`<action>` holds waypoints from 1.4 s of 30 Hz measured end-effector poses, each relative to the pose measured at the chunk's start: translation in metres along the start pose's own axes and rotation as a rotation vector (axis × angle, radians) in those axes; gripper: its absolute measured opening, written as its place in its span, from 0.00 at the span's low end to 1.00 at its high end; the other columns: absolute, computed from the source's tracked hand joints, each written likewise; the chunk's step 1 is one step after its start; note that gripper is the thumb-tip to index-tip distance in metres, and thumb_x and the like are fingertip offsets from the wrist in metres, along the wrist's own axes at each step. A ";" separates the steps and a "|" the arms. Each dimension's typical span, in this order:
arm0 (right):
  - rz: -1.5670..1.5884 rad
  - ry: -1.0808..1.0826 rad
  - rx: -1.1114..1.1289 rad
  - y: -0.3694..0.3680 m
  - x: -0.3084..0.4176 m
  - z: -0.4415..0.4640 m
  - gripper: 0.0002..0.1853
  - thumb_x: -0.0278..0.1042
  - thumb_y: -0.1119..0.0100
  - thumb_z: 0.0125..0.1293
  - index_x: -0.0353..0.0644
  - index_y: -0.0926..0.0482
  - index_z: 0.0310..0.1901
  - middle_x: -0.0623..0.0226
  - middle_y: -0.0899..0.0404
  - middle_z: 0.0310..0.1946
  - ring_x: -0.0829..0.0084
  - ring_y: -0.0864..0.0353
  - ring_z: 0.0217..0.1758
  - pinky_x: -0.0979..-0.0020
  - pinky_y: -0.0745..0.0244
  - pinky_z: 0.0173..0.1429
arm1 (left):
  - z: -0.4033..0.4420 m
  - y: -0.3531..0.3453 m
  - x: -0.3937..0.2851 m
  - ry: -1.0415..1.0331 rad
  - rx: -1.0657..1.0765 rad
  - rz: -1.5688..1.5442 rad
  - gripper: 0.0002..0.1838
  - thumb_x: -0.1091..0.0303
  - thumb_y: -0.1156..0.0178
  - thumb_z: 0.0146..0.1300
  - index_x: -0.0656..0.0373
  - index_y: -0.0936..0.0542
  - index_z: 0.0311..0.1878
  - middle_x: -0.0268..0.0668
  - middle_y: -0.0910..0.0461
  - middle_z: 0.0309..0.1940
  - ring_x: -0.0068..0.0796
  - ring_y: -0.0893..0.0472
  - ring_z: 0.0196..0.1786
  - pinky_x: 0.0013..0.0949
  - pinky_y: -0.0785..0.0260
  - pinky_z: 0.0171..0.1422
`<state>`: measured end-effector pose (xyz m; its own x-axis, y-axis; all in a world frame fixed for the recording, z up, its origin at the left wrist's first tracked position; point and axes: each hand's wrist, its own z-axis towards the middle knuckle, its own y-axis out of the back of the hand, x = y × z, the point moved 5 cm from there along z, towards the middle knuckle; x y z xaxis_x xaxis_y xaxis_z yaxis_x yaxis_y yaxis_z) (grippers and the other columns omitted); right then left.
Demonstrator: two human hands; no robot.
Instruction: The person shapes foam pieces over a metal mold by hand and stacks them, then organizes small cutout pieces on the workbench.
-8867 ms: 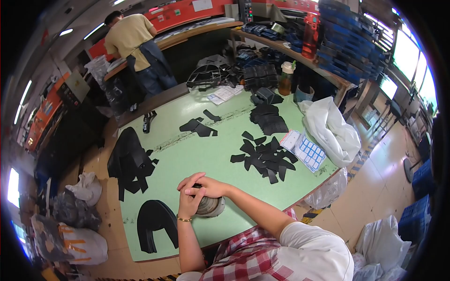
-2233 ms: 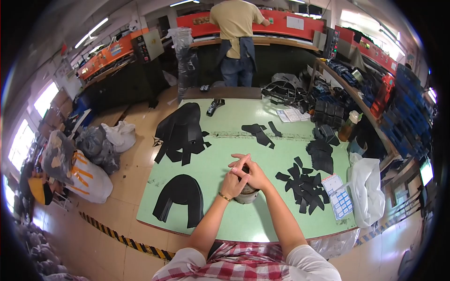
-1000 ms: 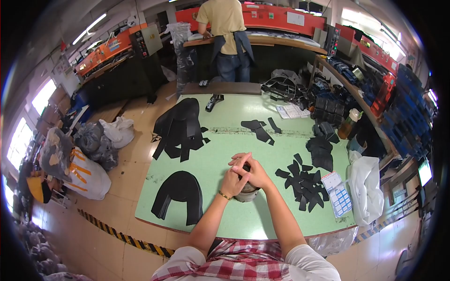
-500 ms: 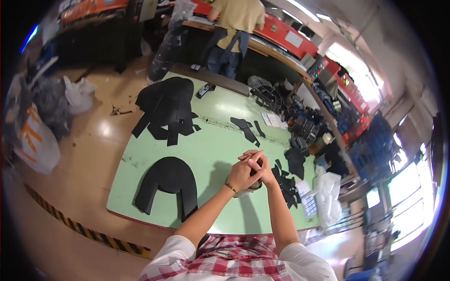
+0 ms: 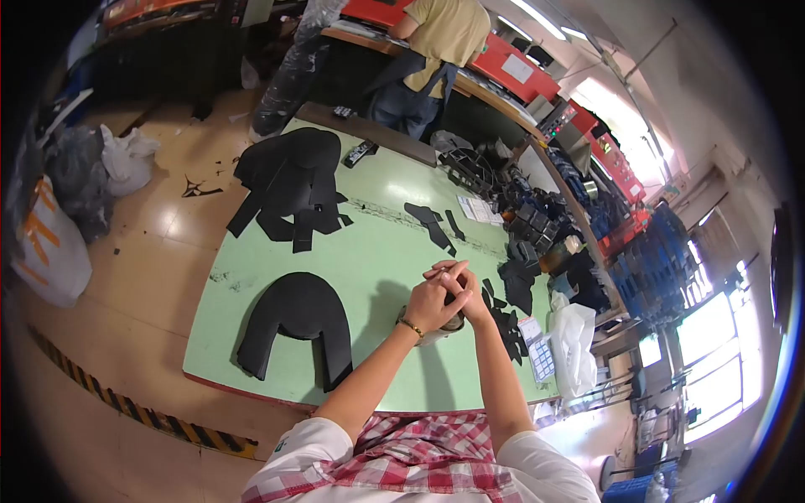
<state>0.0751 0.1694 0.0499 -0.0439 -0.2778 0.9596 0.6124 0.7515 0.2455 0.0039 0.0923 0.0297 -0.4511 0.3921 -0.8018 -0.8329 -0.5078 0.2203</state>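
Observation:
My left hand (image 5: 429, 303), with a beaded bracelet at the wrist, and my right hand (image 5: 471, 295) are clasped, fingers interlaced. Nothing shows between the fingers. Both are above a green table, over a round, greyish can-like thing (image 5: 438, 337) that they mostly cover; whether they touch it I cannot tell. To their left lies a stack of black arch-shaped pieces (image 5: 303, 303). Small black scraps (image 5: 508, 329) lie just right of my right hand. Beyond my hands are a few narrow black cut pieces (image 5: 433, 226).
A larger pile of black pieces (image 5: 289, 184) covers the table's far left. Dark parts (image 5: 528, 220) crowd its right side, near a white plastic bag (image 5: 573, 344) and a calendar-like card (image 5: 538, 352). A person in a tan shirt (image 5: 444, 33) stands at red machines beyond.
My view has shifted slightly, so the table sits a little further left and up. My hands stay clasped over the same spot. The person beyond leans a little differently.

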 end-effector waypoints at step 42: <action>0.102 0.157 0.087 0.008 -0.004 -0.024 0.26 0.49 0.34 0.63 0.35 0.22 0.53 0.57 0.17 0.44 0.66 0.18 0.49 0.67 0.25 0.57 | -0.014 -0.018 -0.022 -0.102 0.007 0.152 0.34 0.47 0.49 0.68 0.57 0.35 0.72 0.52 0.24 0.57 0.51 0.23 0.57 0.43 0.30 0.61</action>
<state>0.0993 0.1617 0.0446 0.1422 -0.2823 0.9487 0.5367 0.8274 0.1657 0.0330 0.0818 0.0352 -0.6017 0.3877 -0.6983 -0.7548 -0.5618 0.3385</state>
